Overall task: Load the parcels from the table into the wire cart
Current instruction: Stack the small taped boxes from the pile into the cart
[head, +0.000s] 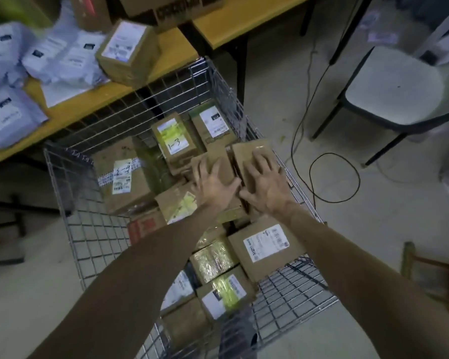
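The wire cart (70,193) stands against the yellow table (88,99) and holds several cardboard parcels. Both my arms reach into its far right part. My left hand (214,183) lies flat, fingers spread, on a small brown box (218,156). My right hand (266,181) lies flat, fingers spread, on the brown box (253,149) beside it, by the cart's right wall. On the table sit a labelled cardboard box (127,53) and several white mailer bags (36,60).
A large cardboard box (171,9) sits at the table's back. A white-seated chair (394,86) stands to the right, with black cables (322,164) looping on the floor near it. A wooden stool (436,273) is at the right edge.
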